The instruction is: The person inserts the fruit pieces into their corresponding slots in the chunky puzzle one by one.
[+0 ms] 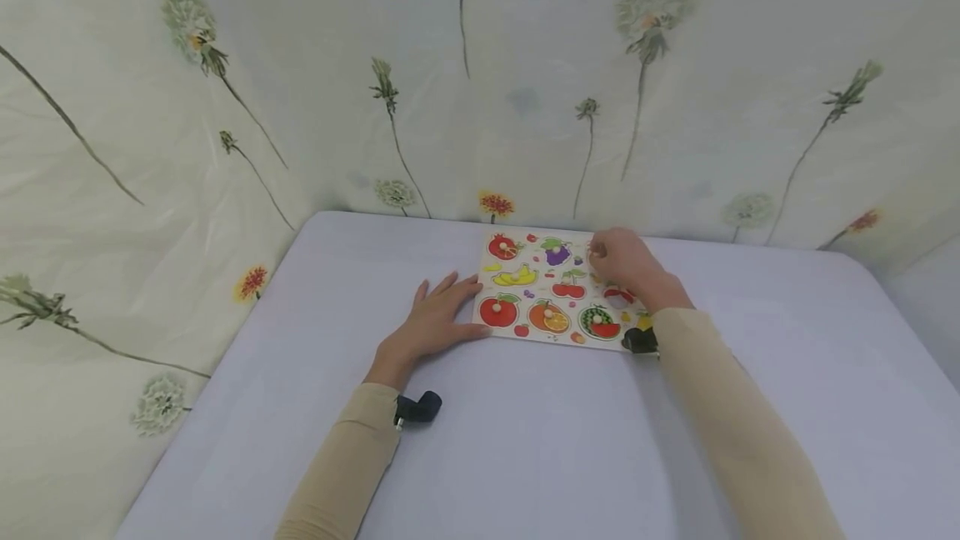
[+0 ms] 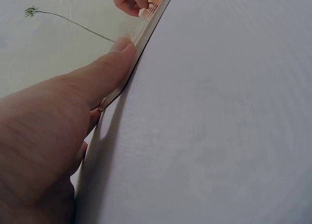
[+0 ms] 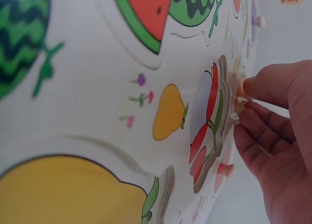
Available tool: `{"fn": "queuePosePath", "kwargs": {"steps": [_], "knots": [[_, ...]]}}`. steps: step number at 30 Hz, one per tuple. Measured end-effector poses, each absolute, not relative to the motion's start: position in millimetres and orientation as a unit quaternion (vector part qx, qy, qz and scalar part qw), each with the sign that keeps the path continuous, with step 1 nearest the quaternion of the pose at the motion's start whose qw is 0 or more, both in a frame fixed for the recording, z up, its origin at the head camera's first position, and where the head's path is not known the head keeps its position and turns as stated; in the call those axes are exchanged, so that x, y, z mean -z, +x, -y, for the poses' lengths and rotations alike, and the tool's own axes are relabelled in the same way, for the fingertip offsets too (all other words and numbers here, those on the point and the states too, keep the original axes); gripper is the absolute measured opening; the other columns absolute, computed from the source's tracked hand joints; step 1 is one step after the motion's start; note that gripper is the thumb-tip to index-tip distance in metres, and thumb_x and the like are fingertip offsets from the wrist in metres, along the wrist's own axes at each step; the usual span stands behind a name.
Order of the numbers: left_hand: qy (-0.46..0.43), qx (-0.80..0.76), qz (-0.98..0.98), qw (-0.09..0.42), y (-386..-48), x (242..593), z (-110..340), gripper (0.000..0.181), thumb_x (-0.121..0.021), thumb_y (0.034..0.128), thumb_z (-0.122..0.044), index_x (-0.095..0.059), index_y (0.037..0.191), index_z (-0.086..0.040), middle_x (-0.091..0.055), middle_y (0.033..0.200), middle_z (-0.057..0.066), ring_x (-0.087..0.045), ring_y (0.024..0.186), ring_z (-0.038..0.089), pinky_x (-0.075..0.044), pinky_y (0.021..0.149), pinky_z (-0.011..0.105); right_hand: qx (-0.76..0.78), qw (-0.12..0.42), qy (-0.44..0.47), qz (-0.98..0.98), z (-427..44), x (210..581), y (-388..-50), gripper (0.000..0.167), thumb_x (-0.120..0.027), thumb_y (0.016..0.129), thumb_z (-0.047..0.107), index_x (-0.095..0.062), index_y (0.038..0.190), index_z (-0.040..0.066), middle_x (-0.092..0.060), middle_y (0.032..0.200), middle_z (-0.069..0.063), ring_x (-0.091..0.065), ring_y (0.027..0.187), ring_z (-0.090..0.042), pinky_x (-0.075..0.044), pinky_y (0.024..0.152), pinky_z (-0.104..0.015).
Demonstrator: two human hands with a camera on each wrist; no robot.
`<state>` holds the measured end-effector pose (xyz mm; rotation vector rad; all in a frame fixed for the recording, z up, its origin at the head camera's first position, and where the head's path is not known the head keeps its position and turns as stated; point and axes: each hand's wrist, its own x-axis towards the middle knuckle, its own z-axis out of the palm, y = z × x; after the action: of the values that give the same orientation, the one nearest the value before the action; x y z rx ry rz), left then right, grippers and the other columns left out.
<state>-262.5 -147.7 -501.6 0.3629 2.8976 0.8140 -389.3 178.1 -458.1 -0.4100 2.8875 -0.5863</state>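
Note:
A white fruit knob puzzle board (image 1: 532, 329) lies on the table. Fingers spread, my left hand (image 1: 429, 325) rests at its left edge, the thumb against the near corner. My right hand (image 1: 626, 261) is over the far right part, fingers curled. In the right wrist view the thumb and fingers of the right hand (image 3: 287, 131) pinch around the small knob of a puzzle piece, mostly hidden; its fruit cannot be told. Nearer than that hand, a recess (image 3: 207, 126) with red and green printing shows no piece in it. Other pieces include a tomato (image 1: 498, 312) and watermelon (image 1: 600, 322).
A pale cloth covers the table (image 1: 525, 440). Behind and to the left hangs a curtain (image 1: 525, 107) printed with dandelions, close to the board's far edge. Small black cameras sit on both wrists, the right one (image 1: 640, 341) over the board's near right corner.

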Motion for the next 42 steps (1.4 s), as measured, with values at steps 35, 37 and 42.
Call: {"fn": "queuePosePath", "kwargs": {"steps": [35,37,42], "knots": [[0.109,-0.281,-0.952,0.049,-262,500,147,0.083,-0.073,0.0811,-0.058,-0.041,0.151,-0.028,-0.036,0.161,-0.011,-0.014,0.156,0.018,0.002,0.126,0.054,0.222,0.069,-0.143,-0.962,-198,462,-350,0.030,-0.058,0.092,0.016,-0.066,0.120,0.007,-0.061,0.105,-0.012,-0.052,0.096,-0.027,-0.049,0.080,-0.038],[0.110,-0.281,-0.952,0.048,-262,500,147,0.082,-0.073,0.0812,-0.058,-0.041,0.152,-0.028,-0.036,0.161,-0.011,-0.014,0.156,0.018,0.002,0.126,0.055,0.224,0.072,-0.142,-0.961,-200,461,-346,0.030,-0.058,0.093,0.017,-0.065,0.120,0.007,-0.061,0.107,-0.012,-0.052,0.097,-0.028,-0.050,0.083,-0.041],[0.114,-0.282,-0.952,0.045,-262,500,146,0.082,-0.073,0.0815,-0.057,-0.041,0.152,-0.028,-0.036,0.161,-0.011,-0.014,0.156,0.018,0.003,0.126,0.055,0.224,0.072,-0.132,-0.963,-207,458,-337,0.030,-0.059,0.094,0.020,-0.065,0.121,0.008,-0.063,0.108,-0.012,-0.053,0.097,-0.028,-0.051,0.085,-0.042]]}}
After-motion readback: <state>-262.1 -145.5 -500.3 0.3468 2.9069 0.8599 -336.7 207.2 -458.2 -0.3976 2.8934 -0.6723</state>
